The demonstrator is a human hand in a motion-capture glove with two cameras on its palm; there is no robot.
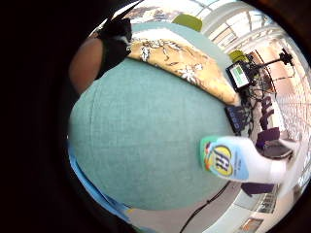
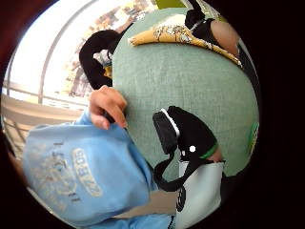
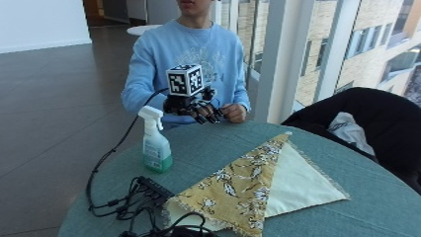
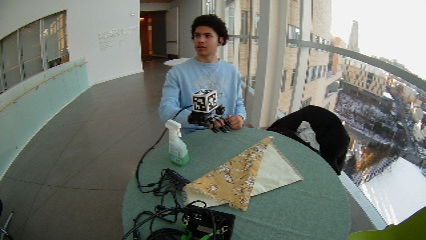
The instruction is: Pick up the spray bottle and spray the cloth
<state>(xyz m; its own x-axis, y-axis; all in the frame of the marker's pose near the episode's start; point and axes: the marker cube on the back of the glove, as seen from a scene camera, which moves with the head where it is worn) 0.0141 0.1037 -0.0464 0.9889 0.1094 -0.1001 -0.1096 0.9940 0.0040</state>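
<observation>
One spray bottle [image 3: 155,143] stands upright on the green tablecloth [image 3: 217,148], white trigger head on top, green liquid in the lower body, label showing in the little-finger palm view [image 1: 224,160]. It is untouched and stands apart from everything else, near the table edge on the person's right-hand side, which looks like a deliberate staging so the gloved hand can reach it without crossing the cloth. The cloth [image 3: 253,182], yellow with a floral print and a pale underside, lies flat and folded into a triangle toward the middle of the table, well apart from the bottle; spread out like that it offers a broad target for spraying. The right hand [image 3: 197,109] hovers above the table edge in front of the person's chest, fingers hanging down in a relaxed curl, slightly spread, holding nothing. The bare left hand [image 3: 233,112] rests at the table edge just beside it. Judgement: the task has not begun; the reach to the bottle comes next, and the grip will need to leave a finger free for the trigger. A black cable hub [image 3: 154,190] lies near the bottle's base and could snag a low approach.
</observation>
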